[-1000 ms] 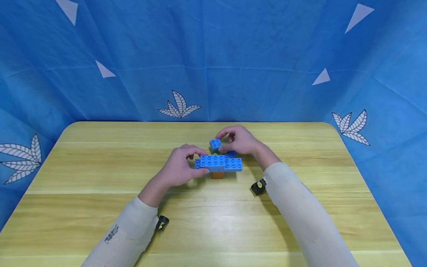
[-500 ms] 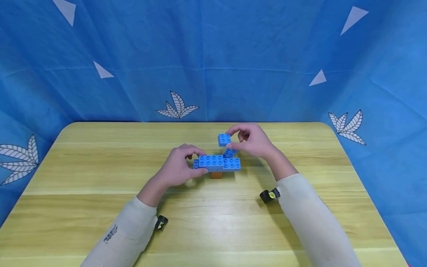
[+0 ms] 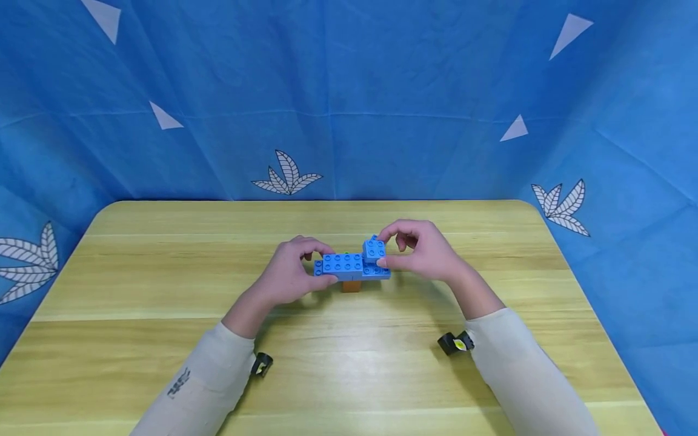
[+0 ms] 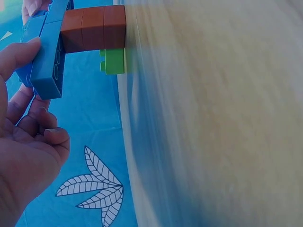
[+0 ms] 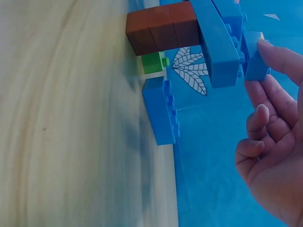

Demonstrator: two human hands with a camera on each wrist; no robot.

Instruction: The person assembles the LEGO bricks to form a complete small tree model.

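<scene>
Your right fingers [image 3: 400,224], pinching the small brick [image 3: 374,249], have just brought it over the right end of the bar [image 3: 342,263] your left fingers [image 3: 314,244] grip, so alignment seems to matter now.

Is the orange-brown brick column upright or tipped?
Upright: both wrist views show the orange-brown brick column rising from the table, with blue bricks across its top.

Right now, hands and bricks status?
Left hand grips left end of blue brick crossbar. Right hand pinches four-stud blue brick over crossbar's right side; seating unclear. No obstruction visible.
</scene>
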